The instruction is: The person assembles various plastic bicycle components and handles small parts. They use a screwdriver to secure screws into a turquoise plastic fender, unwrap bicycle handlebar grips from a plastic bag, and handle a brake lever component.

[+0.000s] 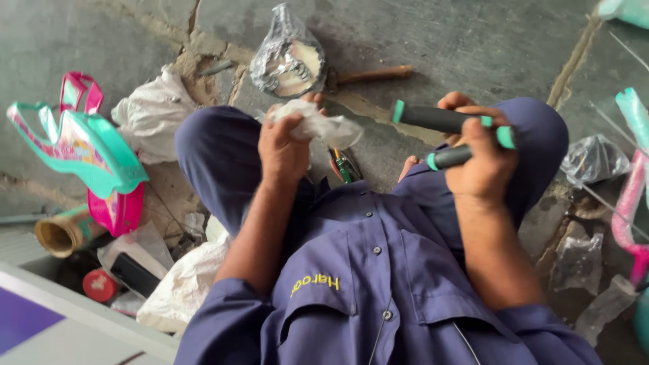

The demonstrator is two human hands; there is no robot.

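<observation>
1. The right hand [483, 159] is closed around two black handlebar grips [451, 138] with teal ends, above the right knee.
2. The left hand [284, 145] squeezes a crumpled clear plastic bag [318, 125], above the left knee.
3. Between the knees, a green-handled tool [345, 165] lies on the narrow strip of concrete floor [446, 40].
4. Beyond the knees, a foil-wrapped part [287, 57] lies near a floor crack, and a pink-teal bag [84, 152] crowds the left edge.

Pink and teal plastic seat [88, 152], left. White cloth bundle [152, 111] beside it. Clear bag holding a round metal part [289, 59], top centre. Wooden handle [372, 74] on the stone floor [473, 40]. Cardboard tube [62, 233], red cap [100, 285], lower left.
</observation>
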